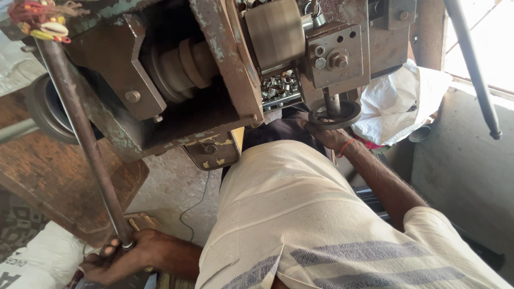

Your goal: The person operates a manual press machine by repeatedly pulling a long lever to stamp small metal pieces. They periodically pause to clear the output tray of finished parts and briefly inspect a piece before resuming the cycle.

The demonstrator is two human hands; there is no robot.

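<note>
At the top left, a bundle of coloured thread with a small shell (40, 20) is hanging on the old machine (176, 80). A long metal bar (80, 128) is running down from there, slanting toward the bottom left. The left hand (120, 262) is sitting at the bottom left, and its fingers are curling tight around the low end of the bar. Just beside that hand, a white sack (37, 259) is lying on the floor, and a worn wooden board (59, 182) is sitting above it, behind the bar. The big rusty machine is filling the top of the view, with flaking green paint and round stepped rings (182, 67) showing inside it. A thin black wire (195, 206) is trailing across the grey floor under the machine. Moving right, a little tray of shiny metal bits (278, 85) is sitting inside the machine. Just below and to the right of it, a small dark wheel (334, 114) is sticking out on a short rod. The right hand (329, 136) is reaching up under this wheel and touching its lower rim, with a red thread around the wrist; the fingers are mostly hiding behind the wheel, so how tight they are closing cannot be told. A crumpled white bag (399, 101) is lying right of the wheel. At the far right, a dark rod (474, 69) is slanting down by the bright window.
</note>
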